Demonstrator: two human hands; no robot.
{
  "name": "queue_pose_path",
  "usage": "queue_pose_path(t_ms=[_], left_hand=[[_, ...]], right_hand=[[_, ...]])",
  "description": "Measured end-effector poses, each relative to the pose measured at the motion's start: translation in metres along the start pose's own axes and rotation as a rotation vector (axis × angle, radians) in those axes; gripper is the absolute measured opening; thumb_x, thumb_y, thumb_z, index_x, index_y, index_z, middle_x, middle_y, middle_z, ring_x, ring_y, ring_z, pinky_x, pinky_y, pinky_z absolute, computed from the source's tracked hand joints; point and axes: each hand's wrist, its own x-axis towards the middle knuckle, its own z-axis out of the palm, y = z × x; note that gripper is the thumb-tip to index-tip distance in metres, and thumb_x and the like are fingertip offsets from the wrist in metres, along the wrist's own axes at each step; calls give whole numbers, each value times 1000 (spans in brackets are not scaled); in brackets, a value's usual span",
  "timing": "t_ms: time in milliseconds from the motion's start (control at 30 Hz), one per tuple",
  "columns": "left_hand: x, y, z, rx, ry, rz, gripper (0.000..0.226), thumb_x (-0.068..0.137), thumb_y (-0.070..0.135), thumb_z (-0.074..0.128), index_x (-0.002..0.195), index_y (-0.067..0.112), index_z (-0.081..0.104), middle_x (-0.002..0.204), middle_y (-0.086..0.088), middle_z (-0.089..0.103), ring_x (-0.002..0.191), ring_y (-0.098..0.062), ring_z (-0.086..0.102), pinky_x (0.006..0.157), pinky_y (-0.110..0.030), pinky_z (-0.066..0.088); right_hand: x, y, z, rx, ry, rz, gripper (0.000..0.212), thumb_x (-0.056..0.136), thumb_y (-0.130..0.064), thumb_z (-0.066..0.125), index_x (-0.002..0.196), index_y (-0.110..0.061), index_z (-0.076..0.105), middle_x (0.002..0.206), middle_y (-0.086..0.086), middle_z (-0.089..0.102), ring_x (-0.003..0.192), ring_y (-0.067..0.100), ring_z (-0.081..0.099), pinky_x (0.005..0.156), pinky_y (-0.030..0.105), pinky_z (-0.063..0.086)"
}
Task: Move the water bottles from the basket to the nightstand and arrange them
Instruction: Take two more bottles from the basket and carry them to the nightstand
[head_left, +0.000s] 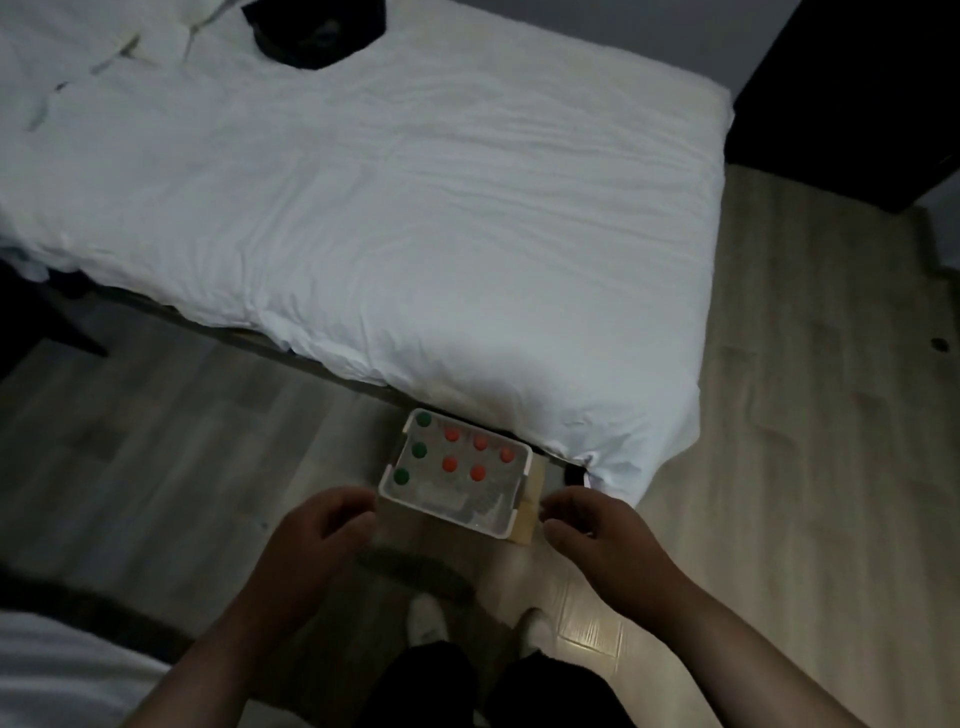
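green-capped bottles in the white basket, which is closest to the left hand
The green-capped bottle at the near end of their column, in the white plastic basket corner by the left hand.

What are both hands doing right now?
Left hand: open, holding nothing, beside the basket.
Right hand: open, holding nothing.

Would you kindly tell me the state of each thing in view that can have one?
basket: upright on the wooden stand, partly filled.
green-capped bottles: three, upright in the basket, capped.
red-capped bottles: five, upright in the basket, capped.
left hand: loosely curled beside the basket, holding nothing.
right hand: loosely curled beside the stand, holding nothing.
bed: covered by wrinkled white bedding.
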Motion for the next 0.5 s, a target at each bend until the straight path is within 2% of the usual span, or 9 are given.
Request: queue_pose_path(t_ms=[100,200,267,367,433,500], left_hand=[[26,-29,11,81,-21,-27,12,80,23,69,83,34,72,88,20,72,80,5,66,69,-16,49],[54,-67,31,170,-42,-72,17,84,12,71,90,29,68,83,8,73,78,9,64,66,-6,45],[73,-96,48,245,-75,-113,15,85,18,70,98,25,68,92,7,70,78,4,63,64,-6,42],[104,-139,74,342,-120,-173,15,82,43,67,96,41,63,93,13,67,83,-3,62,72,-23,48],[126,-164,91,377,-124,-196,12,79,48,66,89,49,59,91,21,65,84,1,61,75,-24,48],[149,-188,109,391,-125,-221,22,78,48,64,98,41,64,97,20,66,89,-2,63,76,-21,45]], right_hand=[[32,25,15,-86,-11,28,19,84,-19,68,102,-24,67,92,-8,71,83,2,66,71,9,48],[67,57,25,-217,-61,48,21,83,-29,66,104,-29,66,92,-13,68,83,-5,63,71,10,44],[96,82,32,-280,-101,72,26,82,-33,64,108,-29,65,95,-14,67,86,-3,62,79,21,49],[141,119,46,-387,-148,90,35,82,-39,60,116,-29,62,101,-13,65,96,6,63,89,33,52],[172,141,58,-433,-180,93,37,83,-36,60,118,-25,60,108,-7,65,101,12,62,89,33,51],[201,163,73,-456,-208,82,41,84,-34,60,122,-21,57,113,-1,65,104,17,62,89,32,50]])
